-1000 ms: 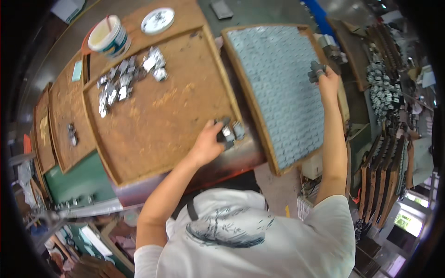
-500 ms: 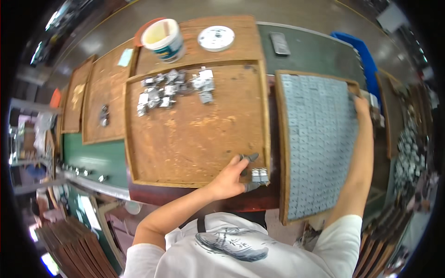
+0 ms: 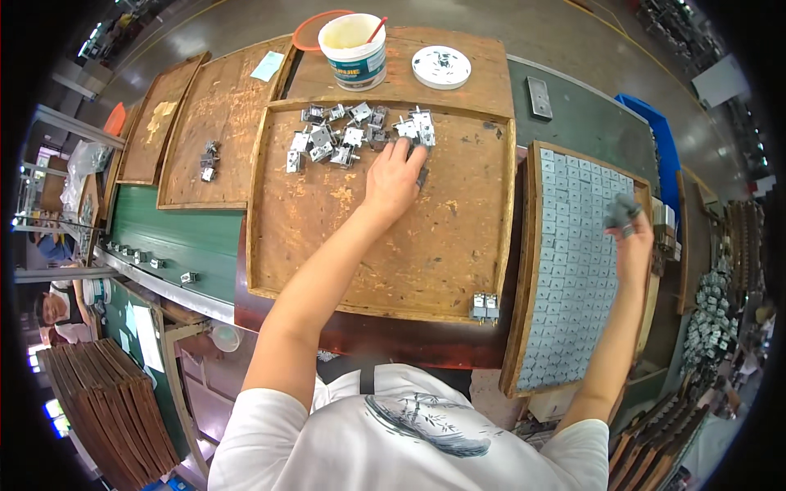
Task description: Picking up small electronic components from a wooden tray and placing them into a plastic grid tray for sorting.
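Observation:
My left hand [image 3: 395, 182] reaches over the large wooden tray [image 3: 360, 245], its fingers bent and apart, with grey covers on the fingertips. Those fingertips are at the near edge of a small cluster of silvery metal parts [image 3: 421, 126]; whether they touch it is hard to see. Left of it lies a looser pile of the same parts [image 3: 323, 139]. Two small metal-topped grey blocks [image 3: 484, 307] stand side by side at the tray's near right corner. Above the right-hand tray of tightly rowed grey blocks [image 3: 573, 270], my right hand [image 3: 632, 237] is closed, its grey fingertips blurred; what they hold is unclear.
Behind the large tray stand a white bucket [image 3: 354, 61] with a red stick and a round white lid [image 3: 440, 67]. A metal bar [image 3: 539, 98] lies on the green table. More wooden trays [image 3: 217, 123] are at left, and a blue bin [image 3: 661, 135] sits far right.
My left hand has left the two blocks at the near corner and moved forward to the metal cluster. My right hand has come back from the far right corner of the block tray.

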`<state>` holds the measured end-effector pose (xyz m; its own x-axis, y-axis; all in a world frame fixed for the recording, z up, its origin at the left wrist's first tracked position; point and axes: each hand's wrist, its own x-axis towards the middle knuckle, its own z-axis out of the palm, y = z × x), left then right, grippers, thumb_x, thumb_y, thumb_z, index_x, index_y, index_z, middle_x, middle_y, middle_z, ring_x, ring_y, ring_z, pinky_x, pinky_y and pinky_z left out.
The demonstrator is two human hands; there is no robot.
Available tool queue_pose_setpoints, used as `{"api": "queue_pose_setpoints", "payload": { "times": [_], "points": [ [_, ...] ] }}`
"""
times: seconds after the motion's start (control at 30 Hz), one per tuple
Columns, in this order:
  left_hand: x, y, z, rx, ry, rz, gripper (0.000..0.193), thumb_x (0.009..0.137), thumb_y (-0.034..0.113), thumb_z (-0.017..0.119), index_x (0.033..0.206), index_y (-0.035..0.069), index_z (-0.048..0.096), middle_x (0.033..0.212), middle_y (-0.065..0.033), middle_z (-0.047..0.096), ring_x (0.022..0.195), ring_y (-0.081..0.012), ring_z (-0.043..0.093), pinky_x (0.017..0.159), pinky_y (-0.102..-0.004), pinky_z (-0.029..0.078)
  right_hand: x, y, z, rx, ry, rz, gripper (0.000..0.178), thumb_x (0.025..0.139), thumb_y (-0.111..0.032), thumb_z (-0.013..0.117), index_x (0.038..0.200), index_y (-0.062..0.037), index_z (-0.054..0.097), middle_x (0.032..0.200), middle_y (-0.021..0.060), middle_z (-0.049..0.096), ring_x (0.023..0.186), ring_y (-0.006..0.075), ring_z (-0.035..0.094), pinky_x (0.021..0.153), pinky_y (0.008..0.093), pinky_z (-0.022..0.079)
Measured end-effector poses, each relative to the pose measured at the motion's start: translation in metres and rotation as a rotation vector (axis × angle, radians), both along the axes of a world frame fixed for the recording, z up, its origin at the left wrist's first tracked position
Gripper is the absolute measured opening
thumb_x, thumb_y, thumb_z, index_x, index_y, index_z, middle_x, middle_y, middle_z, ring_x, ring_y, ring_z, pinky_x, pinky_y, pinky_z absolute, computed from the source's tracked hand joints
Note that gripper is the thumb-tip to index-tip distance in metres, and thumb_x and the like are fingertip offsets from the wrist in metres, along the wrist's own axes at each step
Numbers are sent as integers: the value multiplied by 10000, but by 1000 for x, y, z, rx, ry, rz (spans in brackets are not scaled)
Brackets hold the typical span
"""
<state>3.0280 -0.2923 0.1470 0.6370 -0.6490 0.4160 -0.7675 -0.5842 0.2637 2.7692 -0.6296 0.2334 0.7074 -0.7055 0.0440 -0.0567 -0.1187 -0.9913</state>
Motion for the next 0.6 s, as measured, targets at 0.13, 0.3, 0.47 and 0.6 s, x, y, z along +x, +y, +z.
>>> {"api": "queue_pose_setpoints", "payload": {
  "times": [0.13, 0.3, 0.47, 0.6],
  "points": [
    [-3, 17, 8, -62, 123, -65, 391, 701, 73, 700, 1060, 77, 546, 974, -137, 540, 919, -335, 582, 764, -434, 513, 2, 96, -6, 78, 16, 33, 185, 905, -118, 668, 1063, -27, 647, 892, 63, 674, 643, 127, 629, 515, 248, 483],
    [-33, 62, 18, -490, 771, 7, 328, 828, 63, 677, 1142, 51, 583, 1025, -102, 639, 950, -256, 640, 781, -329, 522, 11, 183, -18, 201, 43, 89, 167, 903, -65, 646, 1063, -19, 639, 885, 68, 673, 678, 148, 657, 574, 278, 556],
    [-101, 116, 56, -917, 1478, -92, 352, 873, -29, 647, 1214, 8, 567, 1081, -81, 669, 994, -156, 634, 797, -287, 532, 23, 255, -4, 334, -78, 273, 314, 865, -16, 677, 1165, -5, 583, 956, 74, 668, 839, 163, 668, 689, 306, 581],
    [-136, 148, 67, -957, 1437, -183, 411, 854, -21, 680, 1248, 14, 570, 1099, -47, 649, 993, -139, 621, 852, -261, 502, 21, 303, 18, 162, 163, 420, 312, 840, -124, 754, 1092, -2, 614, 869, 68, 687, 650, 176, 668, 585, 290, 545]
  ]
}}
